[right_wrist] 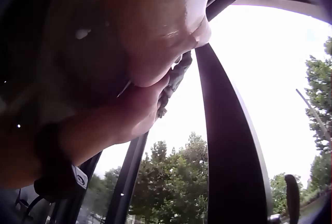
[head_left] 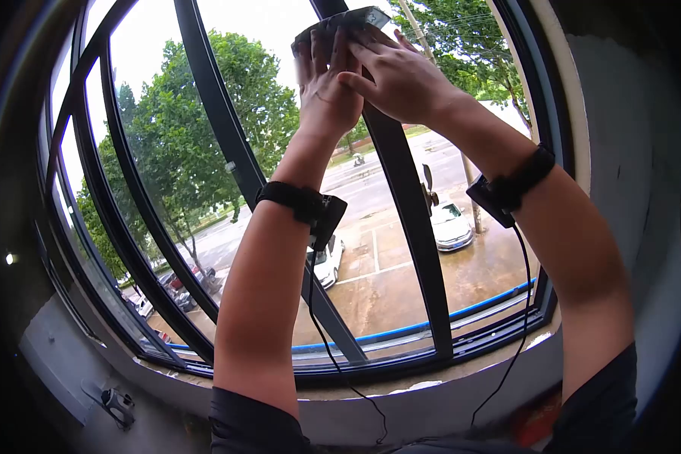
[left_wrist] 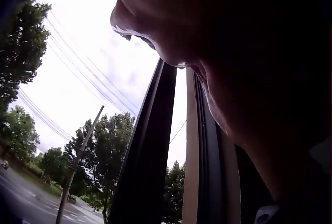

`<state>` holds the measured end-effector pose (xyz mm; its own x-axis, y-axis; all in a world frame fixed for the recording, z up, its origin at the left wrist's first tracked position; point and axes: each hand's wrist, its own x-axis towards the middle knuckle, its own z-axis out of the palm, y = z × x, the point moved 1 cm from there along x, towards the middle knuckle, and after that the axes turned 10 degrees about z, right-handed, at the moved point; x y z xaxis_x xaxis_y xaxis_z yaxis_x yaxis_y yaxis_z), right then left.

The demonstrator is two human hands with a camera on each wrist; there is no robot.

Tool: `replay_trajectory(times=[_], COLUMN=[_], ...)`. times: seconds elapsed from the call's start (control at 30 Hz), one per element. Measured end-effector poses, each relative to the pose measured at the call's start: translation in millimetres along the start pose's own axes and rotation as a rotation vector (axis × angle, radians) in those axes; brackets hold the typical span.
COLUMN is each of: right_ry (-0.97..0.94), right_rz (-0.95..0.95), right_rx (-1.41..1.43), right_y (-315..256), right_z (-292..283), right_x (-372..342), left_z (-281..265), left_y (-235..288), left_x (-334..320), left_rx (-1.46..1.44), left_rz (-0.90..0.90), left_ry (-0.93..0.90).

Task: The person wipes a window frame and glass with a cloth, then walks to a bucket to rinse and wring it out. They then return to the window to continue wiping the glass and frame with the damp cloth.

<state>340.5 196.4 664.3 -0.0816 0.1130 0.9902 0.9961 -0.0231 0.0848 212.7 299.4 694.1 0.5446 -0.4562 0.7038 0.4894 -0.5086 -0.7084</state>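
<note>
High on the window, both hands are raised side by side on a dark, crumpled cloth (head_left: 356, 17) that overlaps the top of the black window upright (head_left: 405, 219). My left hand (head_left: 329, 94) lays its extended fingers over the cloth's left part. Beside it, my right hand (head_left: 401, 76) reaches across from the right, fingers extended on the cloth and thumb lying over the left hand. In the right wrist view, a bunched edge of the cloth (right_wrist: 179, 76) shows beyond the hands. The left wrist view shows my left hand (left_wrist: 161, 22) mostly in shadow.
Black bars (head_left: 223, 113) divide the window to the left. A window handle (head_left: 429, 185) sticks out right of the upright. Below runs the sill (head_left: 401, 386). Cables (head_left: 518, 303) hang from both wrist cameras. Trees, a road and parked cars (head_left: 450, 227) are outside.
</note>
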Motion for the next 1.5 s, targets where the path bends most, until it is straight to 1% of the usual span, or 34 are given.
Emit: replay_trajectory(times=[0.03, 0.07, 0.1, 0.17, 0.23, 0.3, 0.37, 0.43, 0.47, 0.53, 0.57, 0.63, 0.73, 0.8, 0.87, 1.0, 1.17, 1.3, 1.4, 1.5], right_ry=[-0.099, -0.049, -0.064, -0.079, -0.11, -0.078, -0.075, 0.008, -0.005, -0.144, -0.077, -0.1, -0.115, -0.135, -0.213, -0.287, -0.336, -0.425, -0.517, -0.569], right_rz=[0.042, -0.026, -0.017, -0.004, 0.02, -0.015, -0.045, -0.086, -0.082, -0.085, -0.092, -0.109, -0.098, -0.08, -0.032, 0.044, 0.092, 0.131, 0.185, 0.218], right_rx=[0.071, 0.11, 0.086, 0.109, 0.117, 0.072, 0.066, 0.09, 0.084, 0.064, 0.13, 0.111, 0.144, 0.162, 0.202, 0.229, 0.255, 0.239, 0.29, 0.31], right_y=[10, 19, 19, 15, 14, 10, 8, 5, 3, -1, -1, -4, -8, -11, -16, -26, -35, -41, -45, -48], right_z=[2, 11, 9, 8, 5, 11, 18, 17, 17, 9, 12, 10, 8, 8, 8, 8, 8, 7, 7, 8], right_x=[-1, -4, -9, -13, -22, -35, -51, -68, -77, -92, -102, -121, -153, -175, -199, -246, -298, -339, -371, -399], left_z=[2, -2, 5, -1, -3, -6, -11, -11, -11, -10, -11, -13, -21, -23, -25, -29, -32, -34, -34, -33], left_y=[1, -2, -9, -4, 1, 10, 23, 36, 43, 59, 68, 83, 107, 122, 137, 167, 204, 234, 257, 279], left_x=[6, 6, 5, 4, -3, -15, -28, -44, -51, -67, -75, -87, -106, -120, -137, -169, -207, -238, -263, -286], left_rx=[0.144, 0.333, 0.24, 0.108, 0.097, 0.097, -0.024, -0.017, -0.001, 0.009, 0.036, 0.003, -0.046, -0.071, -0.091, -0.147, -0.223, -0.282, -0.307, -0.31], left_rz=[0.001, 0.127, 0.025, -0.03, -0.021, -0.031, -0.027, -0.031, -0.02, -0.043, -0.065, -0.081, -0.109, -0.105, -0.09, -0.104, -0.122, -0.142, -0.154, -0.136], left_ry=[-0.138, -0.211, -0.236, -0.201, -0.21, -0.227, -0.127, -0.119, -0.107, -0.105, -0.107, -0.11, -0.194, -0.22, -0.273, -0.364, -0.436, -0.501, -0.562, -0.571])
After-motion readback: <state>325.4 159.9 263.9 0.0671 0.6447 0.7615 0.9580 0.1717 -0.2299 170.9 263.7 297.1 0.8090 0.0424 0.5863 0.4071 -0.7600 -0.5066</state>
